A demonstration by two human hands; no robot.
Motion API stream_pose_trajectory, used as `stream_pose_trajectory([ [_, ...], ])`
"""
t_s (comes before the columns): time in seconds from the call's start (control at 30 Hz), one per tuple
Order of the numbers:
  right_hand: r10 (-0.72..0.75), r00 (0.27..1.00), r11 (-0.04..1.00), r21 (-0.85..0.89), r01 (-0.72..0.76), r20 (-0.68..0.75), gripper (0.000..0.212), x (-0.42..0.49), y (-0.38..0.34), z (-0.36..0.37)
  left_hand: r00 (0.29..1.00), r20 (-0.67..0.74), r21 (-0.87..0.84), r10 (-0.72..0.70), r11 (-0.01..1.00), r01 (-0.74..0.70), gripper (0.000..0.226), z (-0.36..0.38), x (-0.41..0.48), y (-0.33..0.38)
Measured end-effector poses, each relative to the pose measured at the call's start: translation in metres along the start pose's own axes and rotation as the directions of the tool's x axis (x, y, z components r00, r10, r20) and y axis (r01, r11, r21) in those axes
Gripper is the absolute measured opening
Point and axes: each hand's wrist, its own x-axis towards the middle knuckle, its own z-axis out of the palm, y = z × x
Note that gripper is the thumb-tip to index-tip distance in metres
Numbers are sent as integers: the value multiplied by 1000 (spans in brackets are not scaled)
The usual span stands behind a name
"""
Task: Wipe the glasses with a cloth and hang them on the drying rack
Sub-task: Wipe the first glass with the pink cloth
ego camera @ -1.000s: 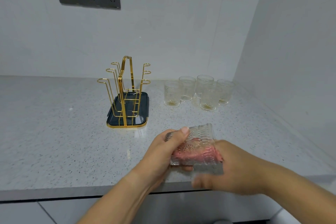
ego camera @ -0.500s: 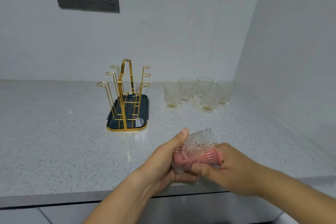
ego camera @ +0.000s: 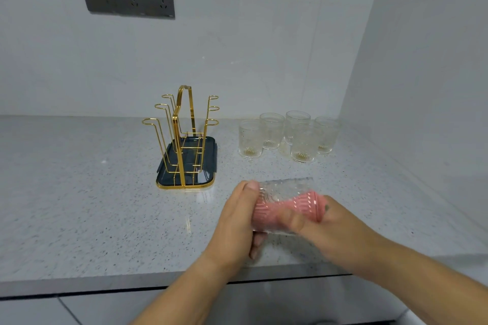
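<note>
While left hand [ego camera: 237, 221] grips glass [ego camera: 285, 187], right hand [ego camera: 343, 229], blurred, apparently pinches pink cloth [ego camera: 290, 207] inside.

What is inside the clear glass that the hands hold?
A pink cloth lies inside the clear patterned glass, seen through its wall. The right hand covers the mouth, so any fingers inside are hidden.

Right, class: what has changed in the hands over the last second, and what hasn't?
The glass twisted in the grip of the left hand and now lies level, mouth rightward; the right hand worked the pink cloth further in. Nothing taken up or let go. The drying rack and five standing glasses stayed put.
</note>
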Motion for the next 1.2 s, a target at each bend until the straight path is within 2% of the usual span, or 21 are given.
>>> stream_pose_trajectory([
  [0.07, -77, 996, 967, -240, 85, 46, 29, 0, -1, 1, 965, 33, -92, -261, 960, 263, 69, 2, 3, 3],
  [0.1, -109, 990, 913, -386, 135, 89, 30, 0, 1, 0, 937, 67, -132, -344, 927, 350, 69, 1, 4, 4],
  [0.17, -133, 982, 799, -571, 188, 137, 28, 1, 8, -4, 886, 180, -169, -428, 874, 456, 67, -3, 4, 5],
  [0.23, -105, 992, 836, -533, 129, 75, 23, 1, 12, -6, 850, 296, -105, -436, 869, 483, 74, -8, 3, 4],
  [0.3, -26, 1000, 947, -320, 26, 3, 22, 1, 11, -10, 858, 332, 20, -391, 913, 408, 76, -13, 2, -1],
  [0.4, 91, 996, 992, -84, -93, -25, 24, 2, 12, -14, 939, 247, 95, -240, 970, 223, 69, -12, -4, -5],
  [0.5, 142, 989, 989, -25, -143, -29, 24, 1, 11, -9, 977, 154, 95, -145, 987, 131, 59, -7, -6, -5],
  [0.53, 126, 992, 991, -39, -127, -18, 24, -1, 12, -8, 977, 135, 59, -167, 985, 160, 58, -6, -5, -4],
  [0.6, 93, 995, 983, -161, -87, 27, 21, -6, 9, -5, 933, 187, -55, -307, 945, 322, 54, -6, -3, 1],
  [0.7, 43, 991, 869, -495, 23, 123, 17, -12, 13, -7, 765, 374, -103, -524, 796, 596, 52, -9, -3, 7],
  [0.77, 44, 986, 807, -587, 60, 162, 17, -13, 16, -10, 717, 419, -44, -557, 777, 629, 59, -13, -3, 4],
  [0.83, 66, 989, 866, -499, 10, 135, 15, -14, 14, -11, 721, 459, -6, -518, 811, 586, 67, -14, -3, -2],
  [0.9, 52, 996, 939, -343, -23, 76, 17, -11, 9, -14, 774, 478, -46, -415, 868, 494, 70, -12, -4, -6],
  [1.0, 13, 999, 997, -80, -16, -45, 24, -5, 2, -20, 907, 327, -137, -266, 936, 324, 68, -5, -3, -9],
  [1.07, 16, 999, 999, 39, -14, -44, 25, -3, -1, -19, 965, 220, -105, -145, 980, 171, 54, -3, 0, -3],
  [1.13, 37, 999, 998, 48, -36, -10, 21, -2, -3, -14, 985, 168, 1, -26, 1000, 26, 34, -3, 3, 3],
  [1.2, 37, 999, 998, -43, -36, 15, 19, -4, -3, -12, 990, 139, 47, 11, 999, -18, 35, -2, 3, 8],
])
